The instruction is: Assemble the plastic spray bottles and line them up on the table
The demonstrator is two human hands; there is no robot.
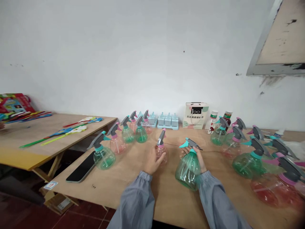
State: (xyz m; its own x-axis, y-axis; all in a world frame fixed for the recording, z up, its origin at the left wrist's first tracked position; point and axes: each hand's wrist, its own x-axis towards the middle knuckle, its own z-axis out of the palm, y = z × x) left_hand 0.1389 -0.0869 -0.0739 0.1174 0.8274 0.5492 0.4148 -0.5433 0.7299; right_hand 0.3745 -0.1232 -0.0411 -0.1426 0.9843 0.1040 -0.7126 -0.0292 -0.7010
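Note:
Near the middle of the wooden table [133, 171], my left hand [152, 159] is wrapped round the body of a pink spray bottle [163, 152] that stands upright. My right hand [199, 158] grips a green spray bottle [187, 171] at its neck, just under the grey and teal trigger head. This bottle is slightly tilted, and some of my right fingers are hidden behind it. Nearest on the left stands another green spray bottle [104, 158], with a pink spray bottle [117, 144] just behind it.
More spray bottles [249, 163] crowd the right side. Along the wall stand a paper bag [195, 117], light-blue popsicle moulds [168, 122] and two lidded bottles. A phone [81, 168] lies near the left edge. A second table [71, 140] holds colourful hand-shaped sticks.

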